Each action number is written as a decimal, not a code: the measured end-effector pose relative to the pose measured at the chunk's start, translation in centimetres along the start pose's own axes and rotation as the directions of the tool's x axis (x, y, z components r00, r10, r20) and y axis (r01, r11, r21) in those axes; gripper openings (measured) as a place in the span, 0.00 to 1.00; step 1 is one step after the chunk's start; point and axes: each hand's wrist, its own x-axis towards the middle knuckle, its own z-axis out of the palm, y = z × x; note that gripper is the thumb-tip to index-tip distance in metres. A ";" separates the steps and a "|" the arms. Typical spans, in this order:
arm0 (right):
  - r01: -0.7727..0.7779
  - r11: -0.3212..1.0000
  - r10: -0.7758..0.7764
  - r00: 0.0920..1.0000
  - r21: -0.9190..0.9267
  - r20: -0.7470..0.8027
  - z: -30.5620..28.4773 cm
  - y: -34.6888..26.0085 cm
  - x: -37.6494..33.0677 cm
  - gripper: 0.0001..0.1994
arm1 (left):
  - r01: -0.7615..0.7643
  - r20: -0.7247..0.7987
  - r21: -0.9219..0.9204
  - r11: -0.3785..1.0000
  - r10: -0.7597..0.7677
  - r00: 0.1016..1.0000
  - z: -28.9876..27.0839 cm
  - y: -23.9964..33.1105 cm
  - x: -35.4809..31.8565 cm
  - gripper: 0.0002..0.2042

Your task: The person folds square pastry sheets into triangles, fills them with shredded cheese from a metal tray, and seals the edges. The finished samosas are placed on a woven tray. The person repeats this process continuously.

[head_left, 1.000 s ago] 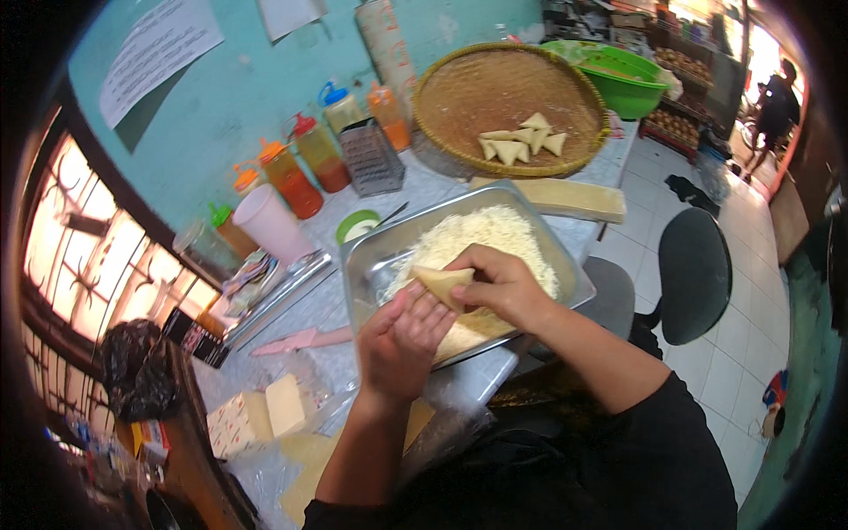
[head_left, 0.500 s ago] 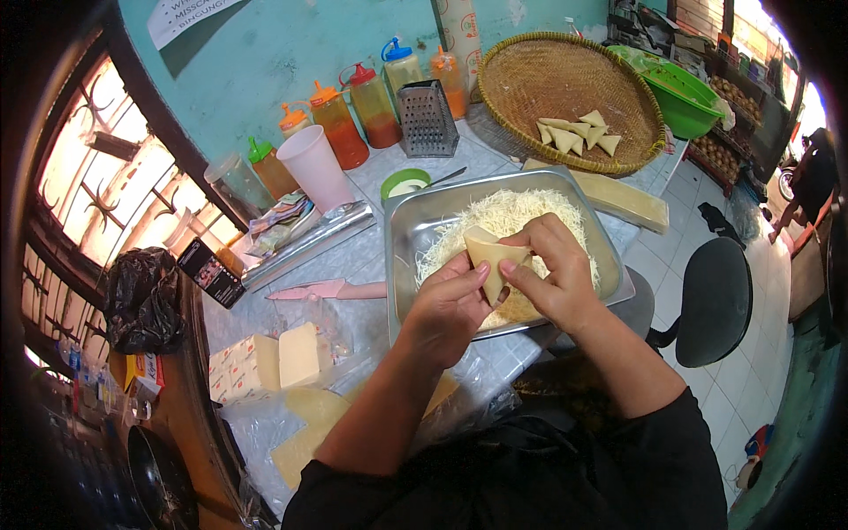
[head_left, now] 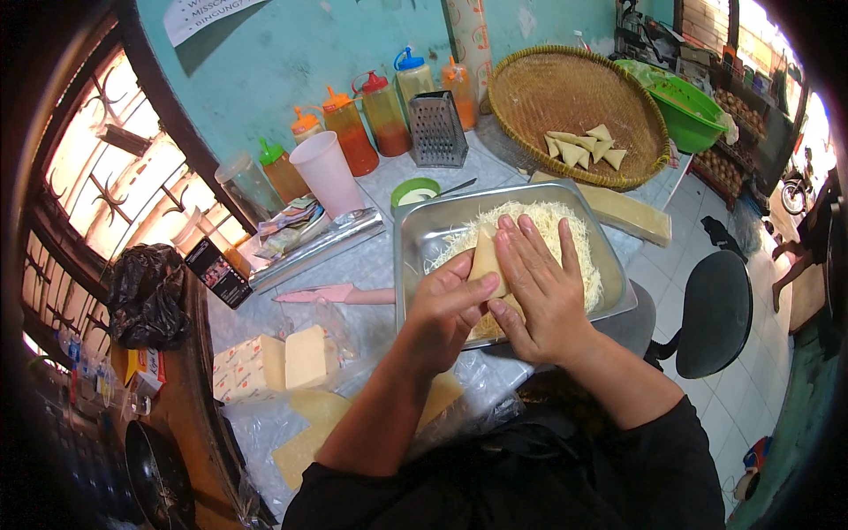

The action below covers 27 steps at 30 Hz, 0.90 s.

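Observation:
My left hand (head_left: 442, 309) pinches a pale folded pastry wrapper (head_left: 486, 254) between thumb and fingers, over a steel tray (head_left: 426, 231). My right hand (head_left: 549, 309) lies flat against the wrapper's right side, fingers stretched out and the thumb apart; it hides part of the wrapper. Pale shreds that look like grated cheese (head_left: 579, 243) are heaped in the tray below both hands. Several folded pastry triangles (head_left: 585, 148) rest on a round woven tray (head_left: 556, 88) at the back right. Flat wrapper sheets (head_left: 305, 450) lie on plastic near my left forearm.
Left of the steel tray are a pink knife (head_left: 331, 295), a foil roll (head_left: 318, 250) and pale blocks (head_left: 309, 358). A box grater (head_left: 439, 131), sauce bottles (head_left: 351, 132), a pink cup (head_left: 327, 172) and a green bowl (head_left: 415, 190) stand behind. A stool (head_left: 715, 305) is at right.
My right hand has gone from gripping the wrapper with its fingertips to lying flat on it, fingers extended. The wrapper's open top now looks flattened. My left hand keeps its hold.

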 end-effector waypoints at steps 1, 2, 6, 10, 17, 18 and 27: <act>-0.013 1.000 0.013 1.000 0.024 -0.025 0.0 -0.1 0.0 0.28 | -0.027 0.045 -0.039 0.999 0.029 0.999 0.2 0.0 0.0 0.23; -0.010 1.000 0.011 0.999 0.012 -0.032 0.1 -0.2 0.0 0.29 | -0.037 0.030 -0.015 0.999 0.038 0.999 0.4 -0.1 -0.1 0.23; -0.002 1.000 0.002 1.000 0.005 -0.012 -0.3 -0.1 -0.2 0.29 | -0.053 -0.056 0.010 0.999 0.054 0.997 1.2 -0.6 -0.3 0.22; -0.011 0.974 0.056 0.980 0.224 -0.194 -1.3 0.7 -0.6 0.23 | -0.102 -0.216 0.083 0.991 0.118 0.969 1.4 0.1 -0.3 0.20; -0.558 0.122 0.116 0.829 0.821 0.546 -1.1 0.9 -1.1 0.22 | -0.147 -0.089 0.099 0.984 0.156 0.984 2.0 1.1 -1.4 0.21; -0.638 -0.125 0.131 0.749 0.760 0.650 -0.7 0.6 -1.0 0.23 | -0.114 -0.067 0.118 0.986 0.123 0.990 2.2 0.9 -1.5 0.22; -0.299 0.159 0.478 0.857 0.941 0.192 -1.3 -0.3 -0.6 0.21 | -0.019 -0.073 0.132 0.991 0.029 0.997 2.1 -0.3 -1.0 0.23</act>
